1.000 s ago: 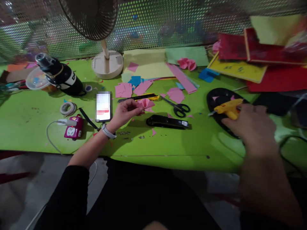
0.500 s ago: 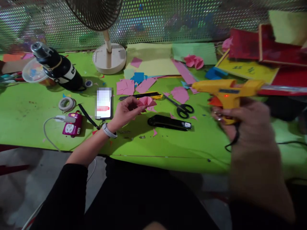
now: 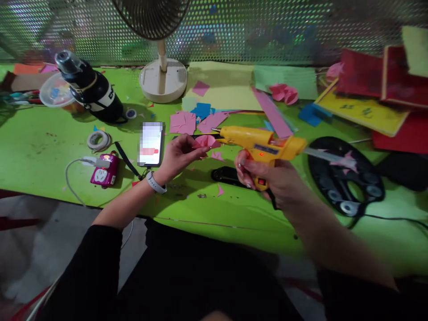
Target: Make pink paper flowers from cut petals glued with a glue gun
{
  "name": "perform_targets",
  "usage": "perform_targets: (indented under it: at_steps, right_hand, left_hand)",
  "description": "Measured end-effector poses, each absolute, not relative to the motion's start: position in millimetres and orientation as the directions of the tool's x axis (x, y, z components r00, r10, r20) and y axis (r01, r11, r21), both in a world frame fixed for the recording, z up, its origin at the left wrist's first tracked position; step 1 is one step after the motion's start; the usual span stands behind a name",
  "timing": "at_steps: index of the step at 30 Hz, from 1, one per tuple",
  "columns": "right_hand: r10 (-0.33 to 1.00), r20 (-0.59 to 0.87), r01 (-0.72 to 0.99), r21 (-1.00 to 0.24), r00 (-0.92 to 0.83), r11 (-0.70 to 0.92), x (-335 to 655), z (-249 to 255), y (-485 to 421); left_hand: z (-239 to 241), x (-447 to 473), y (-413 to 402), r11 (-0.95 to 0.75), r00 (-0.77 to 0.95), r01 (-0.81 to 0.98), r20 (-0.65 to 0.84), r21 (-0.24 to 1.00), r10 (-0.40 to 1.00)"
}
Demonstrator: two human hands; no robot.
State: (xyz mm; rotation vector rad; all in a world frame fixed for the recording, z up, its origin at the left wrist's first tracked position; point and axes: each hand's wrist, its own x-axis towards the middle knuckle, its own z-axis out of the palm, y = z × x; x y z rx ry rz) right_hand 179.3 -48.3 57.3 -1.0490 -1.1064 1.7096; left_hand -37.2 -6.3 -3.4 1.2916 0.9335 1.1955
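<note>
My left hand point(image 3: 179, 154) pinches a small folded pink paper piece point(image 3: 204, 141) just above the green table point(image 3: 40, 156). A white watch sits on that wrist. My right hand point(image 3: 267, 176) grips the handle of a yellow glue gun point(image 3: 259, 140), held level with its nozzle pointing left and almost touching the pink paper piece. A red light glows on the gun's side. A glue stick pokes out of its back end. A black stapler point(image 3: 227, 174) lies on the table under the gun, partly hidden by my right hand.
A phone point(image 3: 151, 143), tape roll point(image 3: 98, 140), pink plug adapter point(image 3: 102, 170) and black bottle point(image 3: 92, 91) lie left. A fan base point(image 3: 162, 80) stands at the back. Pink paper scraps point(image 3: 183, 122) litter the middle. A black palette point(image 3: 347, 178) and stacked coloured sheets point(image 3: 363, 111) sit right.
My right hand picked the glue gun up from the black palette and carried it left to the pink paper. My left hand stayed in place holding the paper.
</note>
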Motion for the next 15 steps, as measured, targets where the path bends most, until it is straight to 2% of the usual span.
perform_targets:
  at_steps: [3, 8, 15]
  right_hand:
    - [0.947, -0.196, -0.084, -0.971, -0.253, -0.223, 177.8, 49.5, -51.4]
    - [0.940, -0.220, 0.079, -0.975, -0.260, -0.206, 179.3, 50.3, -55.2]
    - [0.920, -0.279, 0.215, -0.951, -0.275, -0.225, 175.8, 48.9, -56.6]
  left_hand:
    - [-0.5, -38.0, -6.6, -0.043, 0.192, -0.145, 0.071, 0.988, 0.979]
    - [2.2, -38.3, -7.0, 0.021, 0.182, -0.166, 0.010, 0.986, 0.983]
    - [-0.1, -37.7, -7.2, 0.020, 0.171, -0.176, 0.011, 0.984, 0.985]
